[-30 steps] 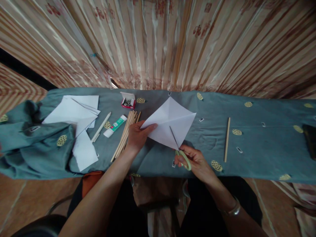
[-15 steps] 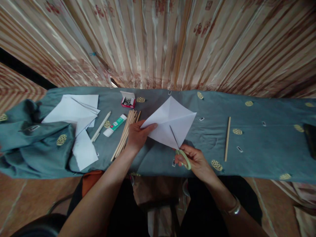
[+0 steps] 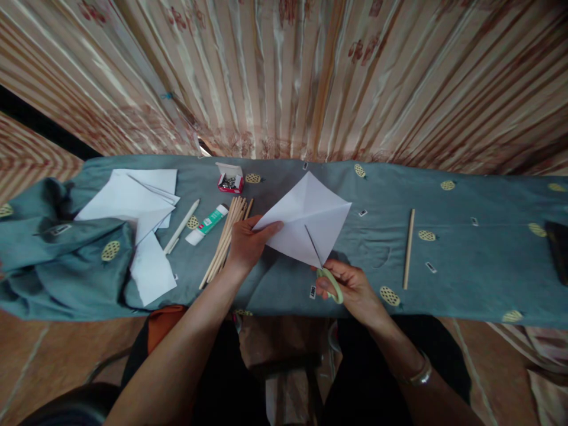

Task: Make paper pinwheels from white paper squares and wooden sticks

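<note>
A white square of paper (image 3: pixel 306 207), creased along its diagonals, is held above the cloth with one corner pointing away from me. My left hand (image 3: pixel 251 239) pinches its left corner, thumb on top. In my right hand (image 3: pixel 344 281) are scissors (image 3: pixel 331 285) with pale green handles, fingers through the loops. One dark blade lies over the paper from its near edge toward the centre; the other blade is hidden beneath. Under and beside my left hand lies a bundle of thin wooden sticks (image 3: pixel 222 242).
A glue stick (image 3: pixel 207 225), a white pen (image 3: pixel 181 227) and an open box of metal pins (image 3: pixel 230 179) lie left of the sticks. Paper sheets (image 3: pixel 128 204) are farther left by bunched cloth. One wooden stick (image 3: pixel 409 248) lies right; a dark object (image 3: pixel 557 251) sits at the right edge.
Almost nothing differs. The paper's right corner has shifted very slightly left, and my right fingers have moved a little on the scissor handles.
</note>
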Available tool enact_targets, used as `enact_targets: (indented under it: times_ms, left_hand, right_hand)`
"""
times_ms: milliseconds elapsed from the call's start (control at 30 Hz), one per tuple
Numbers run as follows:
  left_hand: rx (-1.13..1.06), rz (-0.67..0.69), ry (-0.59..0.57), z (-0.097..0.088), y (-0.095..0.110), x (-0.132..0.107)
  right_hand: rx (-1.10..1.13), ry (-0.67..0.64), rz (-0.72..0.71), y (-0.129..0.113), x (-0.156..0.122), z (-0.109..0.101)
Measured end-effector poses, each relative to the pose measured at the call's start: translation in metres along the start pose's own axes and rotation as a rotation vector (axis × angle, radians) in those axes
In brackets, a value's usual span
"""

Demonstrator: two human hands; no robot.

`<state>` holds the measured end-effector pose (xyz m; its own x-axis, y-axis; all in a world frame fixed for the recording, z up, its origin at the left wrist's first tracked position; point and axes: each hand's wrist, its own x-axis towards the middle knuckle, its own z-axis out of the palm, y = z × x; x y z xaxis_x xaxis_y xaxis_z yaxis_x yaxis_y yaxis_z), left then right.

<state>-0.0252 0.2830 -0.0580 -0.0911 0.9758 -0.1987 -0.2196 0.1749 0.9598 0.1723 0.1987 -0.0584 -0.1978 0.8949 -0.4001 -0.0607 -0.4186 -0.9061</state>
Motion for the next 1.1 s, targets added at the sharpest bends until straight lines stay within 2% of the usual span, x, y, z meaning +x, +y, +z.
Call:
enact_targets:
  times_ms: [133, 233, 367, 467, 500, 567, 633, 700, 800, 933, 1033, 1100]
  left_hand:
    - [0.006, -0.008, 0.002, -0.001, 0.000, 0.001]
    - [-0.006, 0.008, 0.016, -0.004, 0.003, 0.004]
    - [-0.041, 0.054, 0.066, -0.012, 0.011, 0.008]
    - [-0.070, 0.058, 0.068, -0.017, 0.016, 0.009]
    - [-0.067, 0.046, 0.055, -0.018, 0.017, 0.008]
    - [-0.038, 0.017, 0.008, -0.018, 0.017, 0.007]
    - [0.011, -0.032, -0.077, -0.017, 0.016, 0.004]
    - [0.065, -0.105, -0.176, -0.015, 0.014, 0.000]
    - [0.135, -0.208, -0.295, -0.011, 0.010, -0.004]
    - [0.178, -0.244, -0.373, -0.005, 0.009, -0.007]
    - [0.121, -0.229, -0.310, 0.000, 0.012, -0.007]
    - [-0.009, -0.188, -0.243, 0.003, 0.014, -0.008]
  right_hand:
    - [-0.020, -0.050, -0.012, 0.002, -0.001, -0.002]
    - [-0.038, -0.101, 0.031, 0.000, -0.005, -0.009]
    - [-0.108, -0.168, 0.152, -0.010, -0.018, -0.036]
    - [-0.100, -0.194, 0.094, -0.018, -0.029, -0.061]
    - [-0.086, -0.142, 0.027, -0.019, -0.031, -0.067]
    - [-0.065, 0.074, -0.133, -0.021, -0.030, -0.075]
    - [-0.073, 0.338, -0.278, -0.020, -0.026, -0.076]
    - [-0.107, 0.494, -0.369, -0.021, -0.021, -0.073]
    - [-0.174, 0.471, -0.399, -0.022, -0.015, -0.066]
    - [-0.360, 0.388, -0.372, -0.022, -0.012, -0.057]
    - [-0.407, 0.416, -0.359, -0.018, -0.008, -0.054]
    - [-0.370, 0.471, -0.372, -0.015, -0.003, -0.052]
